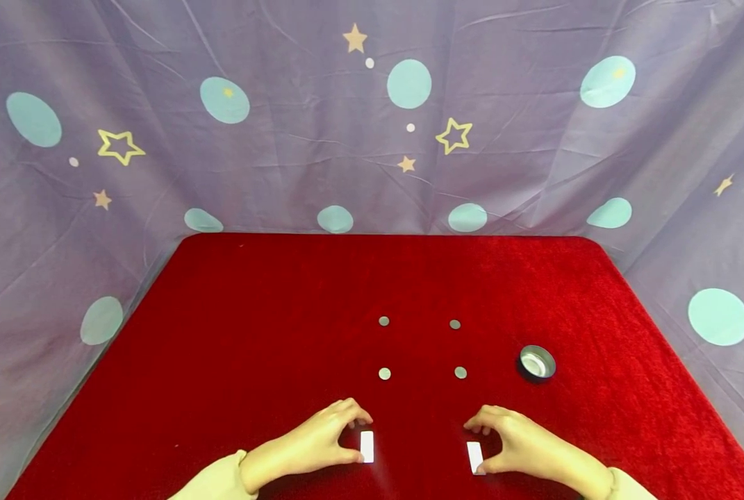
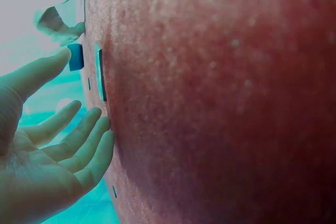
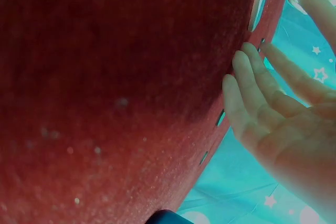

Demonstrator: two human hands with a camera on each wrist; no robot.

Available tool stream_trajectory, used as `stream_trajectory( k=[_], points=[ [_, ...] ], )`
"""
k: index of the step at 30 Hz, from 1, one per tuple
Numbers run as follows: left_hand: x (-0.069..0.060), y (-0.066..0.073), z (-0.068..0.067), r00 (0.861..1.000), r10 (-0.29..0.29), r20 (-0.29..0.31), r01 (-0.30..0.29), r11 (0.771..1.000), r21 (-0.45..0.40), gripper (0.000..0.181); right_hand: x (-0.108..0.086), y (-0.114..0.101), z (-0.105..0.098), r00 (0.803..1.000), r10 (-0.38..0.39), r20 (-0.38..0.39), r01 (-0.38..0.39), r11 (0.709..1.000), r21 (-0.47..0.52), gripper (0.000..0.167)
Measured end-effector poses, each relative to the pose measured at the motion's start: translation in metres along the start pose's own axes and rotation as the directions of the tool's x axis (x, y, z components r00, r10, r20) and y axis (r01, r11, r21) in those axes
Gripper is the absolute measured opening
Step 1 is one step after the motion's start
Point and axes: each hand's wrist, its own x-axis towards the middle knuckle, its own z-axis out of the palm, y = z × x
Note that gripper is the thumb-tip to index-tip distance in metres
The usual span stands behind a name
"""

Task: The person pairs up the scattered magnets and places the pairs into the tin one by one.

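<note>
At the front of the red cloth, my left hand (image 1: pixel 324 439) curves around a small white rectangle (image 1: pixel 367 446). Its thumb tip is at the rectangle's left edge in the head view. In the left wrist view the fingers of this hand (image 2: pixel 63 156) are spread, and the flat rectangle (image 2: pixel 101 74) lies on the cloth, not gripped. Opposite, my right hand (image 1: pixel 524 444) arches beside a second white rectangle (image 1: pixel 475 457), thumb near its lower corner. The right wrist view has that hand (image 3: pixel 283 114) with loosely extended fingers and the rectangle (image 3: pixel 259 2) flat on the cloth.
Several small silver discs (image 1: pixel 385 373) lie in a rough square beyond the hands. A round, dark-sided shallow tin (image 1: pixel 537 362) with a pale inside sits to their right. A patterned purple curtain (image 1: pixel 296 118) encloses the red table (image 1: pixel 253 312) at the back and sides.
</note>
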Motion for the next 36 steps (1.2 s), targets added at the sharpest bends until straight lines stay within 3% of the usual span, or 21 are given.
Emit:
stream_trajectory(
  k=[7,12,21,28,36],
  points=[
    [0.003,-0.003,0.006,1.0,-0.023,-0.008,0.023,1.0,-0.012,0.042,0.002,0.002,0.005,1.0,-0.014,0.019,0.014,1.0,-0.009,0.041],
    [0.006,-0.004,0.01,0.999,-0.053,-0.005,0.052,0.998,-0.038,0.043,0.004,0.004,0.011,0.998,-0.062,0.005,0.062,0.995,-0.081,0.043],
    [0.009,-0.002,0.018,0.997,-0.059,-0.057,0.06,0.998,0.014,0.045,0.006,0.003,0.015,0.993,-0.111,-0.028,0.104,0.977,-0.184,0.046],
    [0.009,-0.001,0.023,0.991,-0.07,-0.112,0.074,0.997,0.031,0.042,0.005,0.002,0.016,0.996,-0.087,-0.027,0.081,0.981,-0.176,0.042],
    [0.008,0.0,0.027,0.987,-0.059,-0.15,0.068,0.996,0.054,0.039,0.004,0.001,0.019,0.992,-0.11,-0.061,0.098,0.979,-0.176,0.04]
  ],
)
